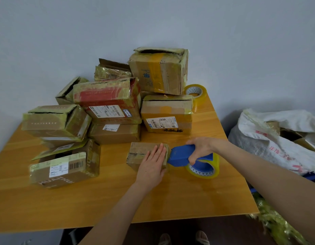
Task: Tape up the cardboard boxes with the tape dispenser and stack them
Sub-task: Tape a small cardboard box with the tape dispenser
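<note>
A small worn cardboard box [140, 152] lies on the orange table [100, 200] near its middle. My left hand [152, 164] lies flat on the box's right part, fingers straight. My right hand [201, 147] grips the blue tape dispenser [181, 155], whose front end touches the box's right edge. The dispenser's yellow tape roll [206, 167] hangs to the right of it. Behind stands a pile of several taped cardboard boxes [110, 110], some stacked.
A spare roll of yellowish tape [197, 93] stands at the table's back right, beside the tallest box [160, 71]. A white sack [277, 138] with cardboard in it sits right of the table. Tape scraps litter the floor at lower right. A wall rises behind.
</note>
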